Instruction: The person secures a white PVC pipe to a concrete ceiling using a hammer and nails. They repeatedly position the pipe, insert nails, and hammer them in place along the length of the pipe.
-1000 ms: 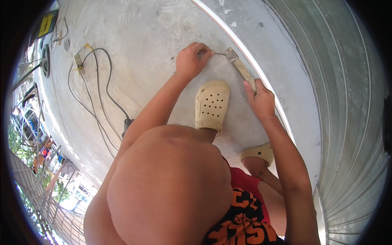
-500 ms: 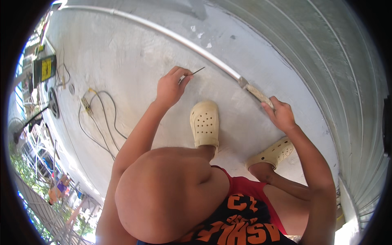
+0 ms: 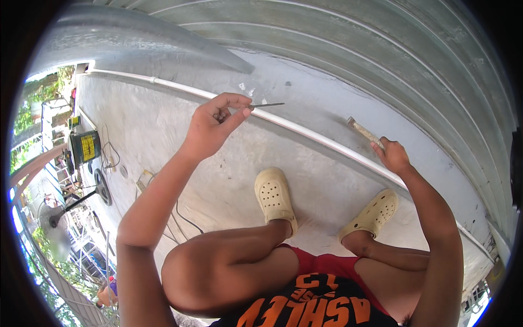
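Observation:
My left hand (image 3: 212, 122) pinches a thin dark nail (image 3: 268, 104) between thumb and fingertips. The nail points to the right, and from this view it crosses over a long white pipe (image 3: 305, 132). In my right hand (image 3: 393, 155) is a small hammer (image 3: 366, 132), gripped by its pale, worn handle. Its head is raised toward the far left, beyond the pipe, with a gap between it and the nail. The pipe runs across the grey concrete floor (image 3: 229, 169), near the foot of a corrugated metal wall (image 3: 381, 60).
Two cream clogs (image 3: 275, 196) are on my feet, below the pipe. At the left lie an extension cord (image 3: 180, 210), a dark green box with a yellow label (image 3: 87, 147) and a fan (image 3: 60, 215). A large grey tube-like shape (image 3: 163, 41) stands at the far left.
The view has turned and the wall takes up more of it. My left hand has risen over the pipe with the nail. My right hand has carried the hammer beyond the pipe.

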Demonstrator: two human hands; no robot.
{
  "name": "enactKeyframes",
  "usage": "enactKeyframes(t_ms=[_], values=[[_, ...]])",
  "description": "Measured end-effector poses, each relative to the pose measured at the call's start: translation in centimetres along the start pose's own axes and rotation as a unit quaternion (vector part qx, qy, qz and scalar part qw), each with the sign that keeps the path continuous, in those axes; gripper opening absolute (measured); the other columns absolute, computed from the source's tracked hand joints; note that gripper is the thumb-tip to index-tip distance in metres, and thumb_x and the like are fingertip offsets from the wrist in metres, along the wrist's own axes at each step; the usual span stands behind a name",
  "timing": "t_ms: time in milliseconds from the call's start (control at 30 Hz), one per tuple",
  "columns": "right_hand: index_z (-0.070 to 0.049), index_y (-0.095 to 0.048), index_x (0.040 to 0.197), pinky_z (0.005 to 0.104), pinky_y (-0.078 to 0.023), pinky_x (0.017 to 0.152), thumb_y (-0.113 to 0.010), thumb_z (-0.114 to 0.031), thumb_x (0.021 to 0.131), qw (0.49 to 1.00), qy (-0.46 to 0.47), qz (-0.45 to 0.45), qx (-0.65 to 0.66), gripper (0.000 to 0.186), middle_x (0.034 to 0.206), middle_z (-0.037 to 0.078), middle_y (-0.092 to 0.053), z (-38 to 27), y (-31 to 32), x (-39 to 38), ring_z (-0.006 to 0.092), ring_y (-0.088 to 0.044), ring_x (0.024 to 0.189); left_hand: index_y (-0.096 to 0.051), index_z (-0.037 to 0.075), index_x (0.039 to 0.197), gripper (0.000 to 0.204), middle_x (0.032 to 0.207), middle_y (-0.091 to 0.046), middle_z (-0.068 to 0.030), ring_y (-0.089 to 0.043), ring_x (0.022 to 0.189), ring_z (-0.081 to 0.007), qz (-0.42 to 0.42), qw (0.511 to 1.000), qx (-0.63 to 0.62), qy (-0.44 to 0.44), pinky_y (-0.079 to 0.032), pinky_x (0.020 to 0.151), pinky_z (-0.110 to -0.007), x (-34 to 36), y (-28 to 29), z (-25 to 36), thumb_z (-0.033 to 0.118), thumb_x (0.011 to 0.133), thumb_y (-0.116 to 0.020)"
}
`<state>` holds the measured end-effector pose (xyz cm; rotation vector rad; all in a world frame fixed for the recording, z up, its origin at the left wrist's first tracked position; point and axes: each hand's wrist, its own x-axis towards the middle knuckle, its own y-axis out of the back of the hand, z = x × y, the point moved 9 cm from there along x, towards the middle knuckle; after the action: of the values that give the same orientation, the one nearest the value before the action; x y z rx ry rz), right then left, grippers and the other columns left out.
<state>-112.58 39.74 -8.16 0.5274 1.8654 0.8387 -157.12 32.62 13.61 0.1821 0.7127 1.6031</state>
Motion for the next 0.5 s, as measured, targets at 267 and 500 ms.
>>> enactKeyframes(t_ms=[267,500], values=[[0.001,-0.065,0.108,0.053,-0.055,0.086,-0.044,-0.058,0.105,0.998,-0.032,-0.044,0.027,0.063,0.086,0.026,-0.071,4.1,-2.2,1.8,0.0438,-0.069,0.091,-0.068,0.007,0.113,0.024,0.094,-0.071,-0.0007,-0.061,0.079,-0.0131,-0.103,0.99,0.078,-0.064,-0.05,0.074,-0.03,6.2,-11.5,-1.4,0.029,0.103,-0.065],[0.0,-0.065,0.106,0.0528,-0.055,0.085,-0.043,-0.059,0.105,0.995,-0.044,-0.076,0.048,0.063,0.088,0.025,-0.071,6.7,-4.4,2.7,0.0435,-0.07,0.09,-0.066,0.015,0.106,0.018,0.09,-0.072,-0.0107,-0.068,0.084,-0.0318,-0.234,0.956,0.179,-0.016,-0.053,0.076,-0.042,8.7,-29.1,-9.2,0.032,0.101,-0.063]])
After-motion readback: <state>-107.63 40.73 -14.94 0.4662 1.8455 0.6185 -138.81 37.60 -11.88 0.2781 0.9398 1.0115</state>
